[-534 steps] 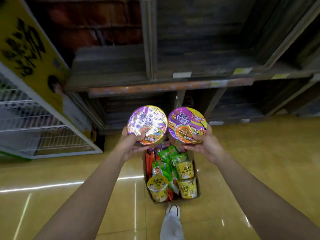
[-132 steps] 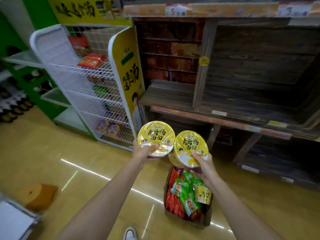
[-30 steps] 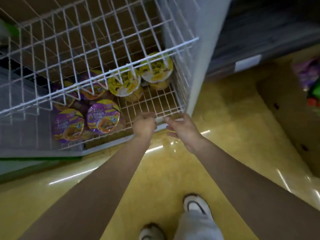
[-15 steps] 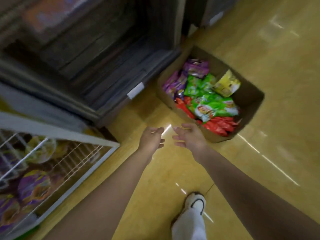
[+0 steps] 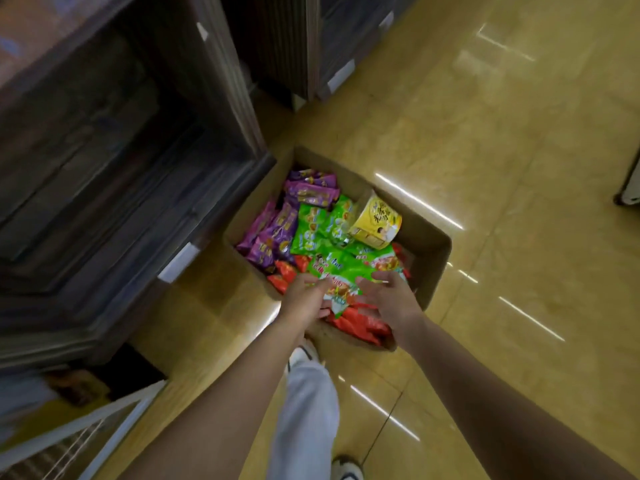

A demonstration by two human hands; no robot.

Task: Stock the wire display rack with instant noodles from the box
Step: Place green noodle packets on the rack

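A cardboard box (image 5: pixel 431 258) stands on the floor with purple packets (image 5: pixel 277 233), green packets (image 5: pixel 325 233), red packets (image 5: pixel 360 323) and one yellow noodle cup (image 5: pixel 377 220) lying on its side. My left hand (image 5: pixel 304 299) and my right hand (image 5: pixel 391 296) reach over the box's near end, fingers spread and relaxed, holding nothing, on either side of a green packet (image 5: pixel 341 275). A corner of the white wire rack (image 5: pixel 86 431) shows at the bottom left.
Dark wooden shelving (image 5: pixel 121 150) runs along the left, close to the box. Glossy yellow floor tiles (image 5: pixel 502 150) spread to the right. My white-trousered leg (image 5: pixel 308 410) and shoes stand just behind the box. A dark wheel (image 5: pixel 627 199) sits at the right edge.
I have turned from the wire rack to the box. Both empty hands have moved forward from above the floor to over the box's near end.
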